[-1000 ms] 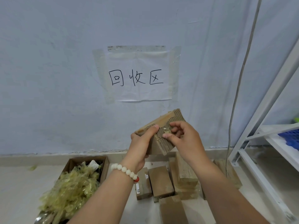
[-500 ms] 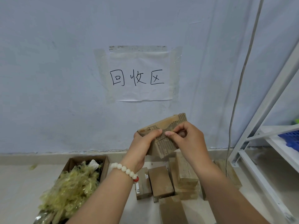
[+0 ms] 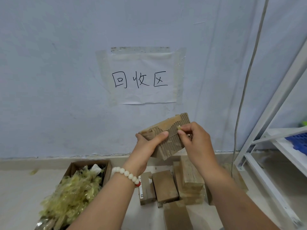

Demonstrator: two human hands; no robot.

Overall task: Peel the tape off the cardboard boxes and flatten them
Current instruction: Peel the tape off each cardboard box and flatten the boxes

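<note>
A small brown corrugated cardboard box [image 3: 173,143] is held in the air before the pale wall, above the floor. The left hand [image 3: 146,147] has its grip clamped round the box's left end, and its palm hides the underside. The right hand [image 3: 196,142] pinches a scrap of yellowish tape [image 3: 179,127] at the box's upper right edge; the scrap is too small to make out clearly. Below, taped brown boxes [image 3: 164,186] lie on the floor, partly hidden by the forearms.

Scuffed little cardboard box [image 3: 171,143] tilting mid-air, corrugation showing, bit of yellowish tape [image 3: 179,127] sticking up at its top-right edge.
</note>
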